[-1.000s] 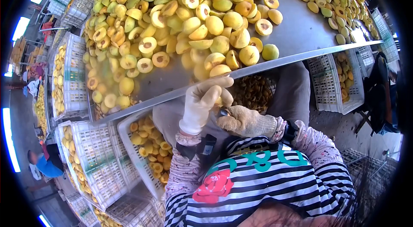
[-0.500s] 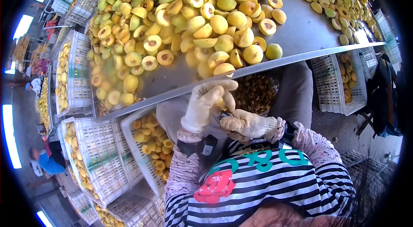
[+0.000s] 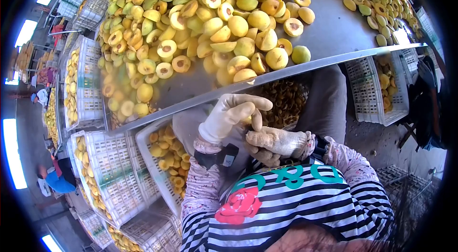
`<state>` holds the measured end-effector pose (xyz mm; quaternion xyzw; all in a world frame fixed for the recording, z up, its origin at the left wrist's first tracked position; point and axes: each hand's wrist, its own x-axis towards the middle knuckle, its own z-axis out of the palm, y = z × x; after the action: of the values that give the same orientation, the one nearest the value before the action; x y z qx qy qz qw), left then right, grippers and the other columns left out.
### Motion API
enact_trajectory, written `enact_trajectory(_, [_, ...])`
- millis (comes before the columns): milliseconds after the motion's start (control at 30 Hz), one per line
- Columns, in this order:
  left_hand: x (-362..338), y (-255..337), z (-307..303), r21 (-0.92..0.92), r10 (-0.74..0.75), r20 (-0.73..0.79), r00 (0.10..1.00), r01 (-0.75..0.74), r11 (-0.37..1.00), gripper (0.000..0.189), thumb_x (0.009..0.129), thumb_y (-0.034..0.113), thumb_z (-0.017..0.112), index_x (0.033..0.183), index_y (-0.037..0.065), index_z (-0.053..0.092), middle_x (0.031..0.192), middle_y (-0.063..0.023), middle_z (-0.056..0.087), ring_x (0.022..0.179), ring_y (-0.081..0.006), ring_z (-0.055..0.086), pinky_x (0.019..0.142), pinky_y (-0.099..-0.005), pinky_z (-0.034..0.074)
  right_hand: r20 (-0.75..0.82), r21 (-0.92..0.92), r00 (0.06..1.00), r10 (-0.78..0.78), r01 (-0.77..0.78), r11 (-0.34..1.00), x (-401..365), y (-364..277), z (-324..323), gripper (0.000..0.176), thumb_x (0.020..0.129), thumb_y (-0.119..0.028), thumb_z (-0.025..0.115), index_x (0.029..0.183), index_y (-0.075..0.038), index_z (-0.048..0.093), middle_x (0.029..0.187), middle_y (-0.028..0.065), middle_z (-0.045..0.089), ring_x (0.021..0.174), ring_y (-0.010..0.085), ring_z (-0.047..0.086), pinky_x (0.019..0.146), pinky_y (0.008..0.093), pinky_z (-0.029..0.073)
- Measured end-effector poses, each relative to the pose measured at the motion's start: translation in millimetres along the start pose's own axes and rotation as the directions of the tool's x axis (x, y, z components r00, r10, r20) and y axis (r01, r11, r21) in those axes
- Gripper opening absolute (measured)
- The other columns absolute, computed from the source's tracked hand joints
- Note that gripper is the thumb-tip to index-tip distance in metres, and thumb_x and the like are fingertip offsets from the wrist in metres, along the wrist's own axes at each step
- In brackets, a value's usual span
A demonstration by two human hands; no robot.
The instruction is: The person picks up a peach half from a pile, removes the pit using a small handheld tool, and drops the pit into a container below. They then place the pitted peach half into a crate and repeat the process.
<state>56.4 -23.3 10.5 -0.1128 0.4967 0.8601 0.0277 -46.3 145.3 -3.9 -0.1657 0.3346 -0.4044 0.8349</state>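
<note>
My left hand [image 3: 230, 115], in a pale glove, is just below the metal table's edge. Its fingers are curled round a yellow fruit [image 3: 246, 120], of which only a small part shows. Close by, my right hand [image 3: 276, 143], in a knitted, stained glove, is closed with its fingertips near the left hand's fingers. Whatever it grips is hidden. Above both hands, a heap of halved yellow and greenish fruit [image 3: 238, 26] lies on the metal table [image 3: 329, 26]; many halves show a brown centre.
Brown scraps [image 3: 285, 104] lie below the table edge, between my legs. White plastic crates with yellow fruit stand to the left [image 3: 119, 171] and right [image 3: 369, 92]. A person in blue [image 3: 58, 181] is at the far left. A second fruit heap [image 3: 374, 1] covers the table's far right.
My left hand has moved slightly right, its index finger reaching further over the right hand. The dark tip seen at my right fingertips is now hidden. The fruit heap looks unchanged.
</note>
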Motion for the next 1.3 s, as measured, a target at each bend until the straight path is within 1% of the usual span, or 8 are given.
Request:
enact_trajectory(233, [13.8,-38.8,-2.0,-0.453,0.408,-0.054,0.911,-0.386,0.804,0.04,0.101,0.026,0.054,0.126,-0.004,0.062,0.075,-0.0137,0.068,0.067,-0.0261,0.063,0.064,-0.0408,0.054,0.261,0.363,0.959,-0.114,0.012,0.932,6.5,13.3,-9.1,0.049,0.102,-0.062,0.04,0.087,-0.016,0.044,0.057,-0.0074,0.034,0.043,0.0051,0.031,0.038,0.0212,0.029])
enact_trajectory(500, [-6.9,-19.0,-5.7,0.097,0.145,-0.11,0.983,-0.134,0.986,0.036,0.098,0.017,0.056,0.122,-0.008,0.064,0.079,-0.0165,0.071,0.072,-0.0241,0.068,0.071,-0.0338,0.057,0.218,0.243,0.974,-0.067,0.012,0.97,6.6,13.5,-7.3,0.047,0.103,-0.058,0.041,0.086,-0.014,0.045,0.055,-0.0072,0.034,0.042,0.0055,0.032,0.037,0.0204,0.028])
enact_trajectory(800, [-6.4,-45.6,4.7,-0.554,0.119,-0.524,0.844,-0.443,0.704,0.04,0.107,0.026,0.036,0.129,-0.002,0.055,0.081,-0.0108,0.061,0.081,-0.0313,0.059,0.077,-0.0458,0.05,0.328,0.521,0.91,-0.253,0.049,0.852,5.8,15.2,-27.6,0.054,0.091,-0.066,0.056,0.087,-0.012,0.051,0.054,-0.0036,0.038,0.041,0.0061,0.034,0.036,0.0225,0.028])
enact_trajectory(1033, [-115.1,5.5,-4.5,0.363,0.34,-0.703,0.625,-0.096,0.927,0.036,0.099,0.022,0.051,0.118,-0.006,0.064,0.083,-0.0155,0.071,0.072,-0.0227,0.068,0.067,-0.0315,0.055,0.056,0.007,0.943,-0.328,0.328,0.945,-20.4,-14.5,-17.4,0.044,0.102,-0.053,0.048,0.085,-0.013,0.047,0.058,-0.004,0.038,0.045,0.0073,0.033,0.039,0.0231,0.024])
enact_trajectory(1100, [-139.9,11.3,-24.1,0.777,0.453,-0.629,0.632,0.504,0.376,0.029,0.094,0.012,0.059,0.118,-0.002,0.067,0.098,-0.0119,0.073,0.084,-0.0194,0.068,0.071,-0.0273,0.054,-0.054,-0.005,0.962,-0.267,0.267,0.964,-22.3,-12.3,-21.6,0.044,0.103,-0.053,0.047,0.084,-0.013,0.047,0.058,-0.0045,0.037,0.045,0.0076,0.032,0.04,0.0234,0.025])
enact_trajectory(1167, [-137.5,21.5,-13.7,0.781,0.597,-0.205,0.776,0.497,-0.378,0.033,0.092,0.007,0.059,0.123,-0.002,0.066,0.114,-0.0128,0.07,0.103,-0.0219,0.066,0.083,-0.0318,0.054,-0.21,0.096,0.973,-0.095,0.117,0.988,-8.6,-1.7,-26.5,0.044,0.102,-0.054,0.047,0.083,-0.014,0.046,0.059,-0.0052,0.035,0.045,0.0075,0.03,0.04,0.0235,0.025])
enact_trajectory(1233, [-103.9,12.2,12.5,0.767,0.579,-0.55,0.602,0.091,0.635,0.037,0.093,0.014,0.063,0.126,-0.002,0.065,0.129,-0.0135,0.064,0.117,-0.0252,0.06,0.097,-0.0374,0.049,-0.009,0.161,0.997,-0.073,0.074,0.984,-10.7,2.8,-24.0,0.045,0.102,-0.057,0.046,0.082,-0.016,0.045,0.059,-0.006,0.035,0.044,0.0065,0.028,0.04,0.0227,0.027])
enact_trajectory(1300, [-60.0,2.3,36.7,0.694,0.504,-0.47,0.725,-0.049,0.718,0.038,0.093,0.01,0.059,0.129,-0.001,0.062,0.129,-0.0134,0.063,0.115,-0.0226,0.061,0.098,-0.0334,0.048,0.08,0.17,0.99,-0.12,0.105,0.98,-21.0,-6.7,-11.6,0.044,0.102,-0.056,0.046,0.083,-0.016,0.046,0.06,-0.0057,0.035,0.045,0.0068,0.028,0.04,0.0234,0.027])
